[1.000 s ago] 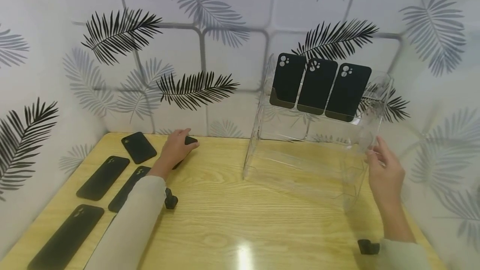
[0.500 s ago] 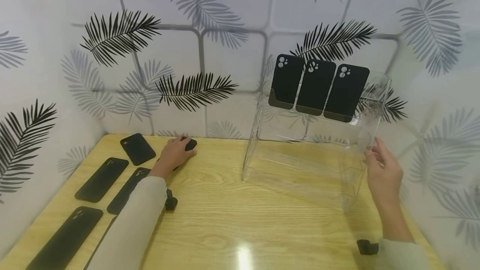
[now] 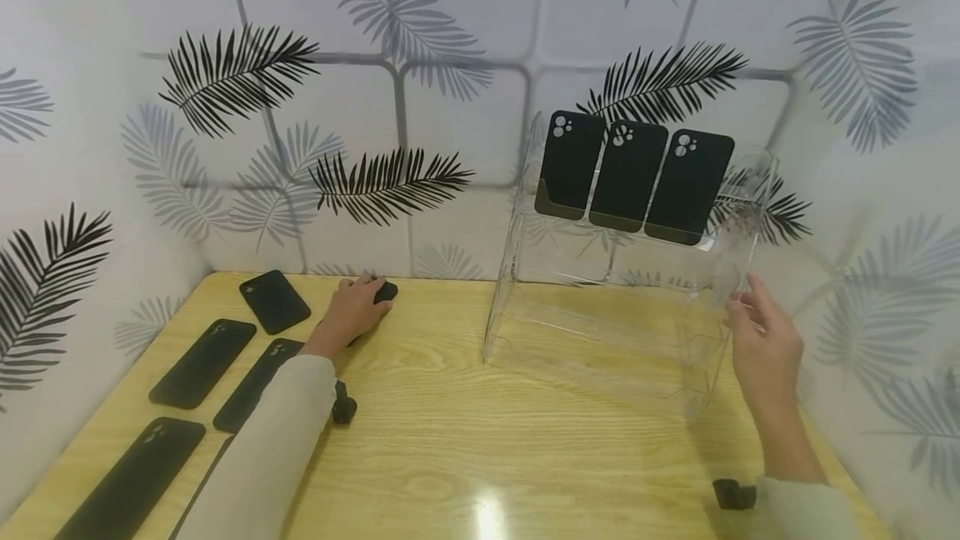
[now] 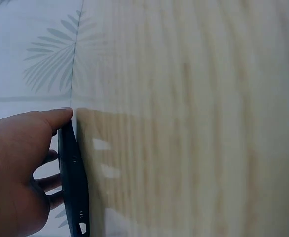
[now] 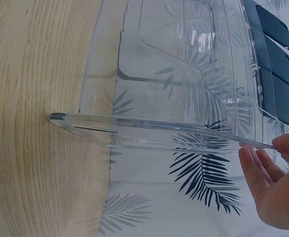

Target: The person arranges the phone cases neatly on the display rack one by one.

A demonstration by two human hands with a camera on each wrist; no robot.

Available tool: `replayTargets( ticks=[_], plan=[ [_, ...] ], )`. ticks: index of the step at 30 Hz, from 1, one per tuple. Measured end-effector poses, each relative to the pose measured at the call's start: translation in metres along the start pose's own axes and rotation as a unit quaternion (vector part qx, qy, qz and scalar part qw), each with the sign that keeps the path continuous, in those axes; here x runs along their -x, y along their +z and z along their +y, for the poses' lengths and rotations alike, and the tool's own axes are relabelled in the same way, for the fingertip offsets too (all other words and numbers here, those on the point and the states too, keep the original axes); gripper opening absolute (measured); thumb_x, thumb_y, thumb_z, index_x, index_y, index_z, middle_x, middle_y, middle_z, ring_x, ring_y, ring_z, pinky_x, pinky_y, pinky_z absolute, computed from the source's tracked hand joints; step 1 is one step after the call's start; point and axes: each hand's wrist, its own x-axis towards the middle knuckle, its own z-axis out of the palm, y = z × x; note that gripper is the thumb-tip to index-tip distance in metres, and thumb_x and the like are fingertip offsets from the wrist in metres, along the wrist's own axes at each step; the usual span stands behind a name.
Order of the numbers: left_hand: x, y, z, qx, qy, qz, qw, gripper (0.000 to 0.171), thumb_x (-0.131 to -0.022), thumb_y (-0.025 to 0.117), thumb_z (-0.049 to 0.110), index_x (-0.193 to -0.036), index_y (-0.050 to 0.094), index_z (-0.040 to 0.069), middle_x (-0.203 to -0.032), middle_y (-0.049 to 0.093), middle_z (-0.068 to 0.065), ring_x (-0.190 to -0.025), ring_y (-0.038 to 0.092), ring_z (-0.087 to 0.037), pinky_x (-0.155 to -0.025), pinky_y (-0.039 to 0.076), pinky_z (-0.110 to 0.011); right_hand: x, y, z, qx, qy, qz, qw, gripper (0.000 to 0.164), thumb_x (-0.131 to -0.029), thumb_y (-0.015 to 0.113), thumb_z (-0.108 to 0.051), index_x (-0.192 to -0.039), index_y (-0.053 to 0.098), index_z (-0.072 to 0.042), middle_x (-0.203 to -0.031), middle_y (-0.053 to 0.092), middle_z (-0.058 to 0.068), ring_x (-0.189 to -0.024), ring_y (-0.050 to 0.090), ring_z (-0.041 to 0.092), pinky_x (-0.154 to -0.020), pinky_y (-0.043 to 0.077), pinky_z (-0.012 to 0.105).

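Observation:
My left hand [image 3: 352,312] grips a black phone case [image 3: 386,292] at the back left of the wooden table, covering most of it. In the left wrist view that phone case [image 4: 74,170] is seen edge-on, with the thumb at one end and the fingers along its far side. A clear acrylic display rack [image 3: 592,325] stands at the right; my right hand [image 3: 767,348] pinches its right side panel. Three black phone cases lean side by side on the rack's top tier: left [image 3: 568,165], middle [image 3: 628,176] and right [image 3: 690,187].
Several more black phone cases lie at the table's left, among them one near the back corner [image 3: 274,302] and one near the front [image 3: 133,486]. My left sleeve [image 3: 258,448] partly covers others. A leaf-patterned wall [image 3: 465,132] borders the table behind.
The left hand has shifted very slightly on the phone case, its fingers drawn in a little. My right hand keeps its hold on the rack, and the view has drifted slightly.

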Motion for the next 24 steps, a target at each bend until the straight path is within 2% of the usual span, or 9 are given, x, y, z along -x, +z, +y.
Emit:
replayTargets(
  ticks=[4, 9, 17, 20, 24],
  plan=[
    [0.000, -0.002, 0.004, -0.003, 0.022, 0.042, 0.9989, 0.060, -0.102, 0.059, 0.034, -0.153, 0.043, 0.007, -0.158, 0.037, -0.025, -0.134, 0.038, -0.056, -0.105, 0.038, -0.067, 0.000, 0.001, 0.002, 0.000, -0.002, 0.004, 1.000, 0.047, -0.104, 0.054, -0.023, -0.151, 0.049, -0.025, -0.131, 0.064, 0.015, -0.080, 0.057, -0.017, -0.078, 0.045, 0.002],
    [0.003, -0.013, 0.019, -0.015, 0.052, 0.100, 0.9935, 0.059, -0.101, 0.061, 0.036, -0.152, 0.046, 0.010, -0.157, 0.040, -0.020, -0.125, 0.043, -0.051, -0.096, 0.043, -0.065, -0.002, 0.002, 0.004, -0.002, -0.006, 0.008, 1.000, 0.047, -0.103, 0.055, -0.023, -0.150, 0.050, -0.023, -0.131, 0.064, 0.016, -0.080, 0.056, -0.017, -0.077, 0.045, 0.002],
    [0.016, -0.034, 0.049, -0.007, 0.082, 0.148, 0.9856, 0.054, -0.102, 0.058, 0.038, -0.150, 0.050, 0.014, -0.157, 0.039, -0.015, -0.126, 0.040, -0.047, -0.096, 0.042, -0.065, -0.002, 0.003, 0.005, -0.005, -0.014, 0.013, 1.000, 0.047, -0.103, 0.056, -0.021, -0.150, 0.051, -0.024, -0.129, 0.065, 0.016, -0.078, 0.056, -0.017, -0.077, 0.045, 0.002],
    [0.021, -0.039, 0.061, -0.005, 0.103, 0.177, 0.9788, 0.054, -0.101, 0.059, 0.038, -0.149, 0.052, 0.015, -0.156, 0.040, -0.015, -0.124, 0.041, -0.046, -0.094, 0.043, -0.064, -0.001, 0.002, 0.004, -0.005, -0.013, 0.013, 1.000, 0.047, -0.103, 0.056, -0.021, -0.150, 0.051, -0.023, -0.129, 0.065, 0.017, -0.078, 0.056, -0.017, -0.077, 0.045, 0.002],
    [0.025, -0.047, 0.077, 0.000, 0.144, 0.225, 0.9636, 0.052, -0.098, 0.064, 0.035, -0.145, 0.056, 0.013, -0.151, 0.045, -0.018, -0.120, 0.044, -0.046, -0.092, 0.045, -0.061, -0.001, 0.002, 0.002, -0.005, -0.013, 0.012, 1.000, 0.047, -0.103, 0.056, -0.021, -0.150, 0.051, -0.022, -0.130, 0.065, 0.018, -0.078, 0.056, -0.018, -0.077, 0.045, 0.002]
  ],
)
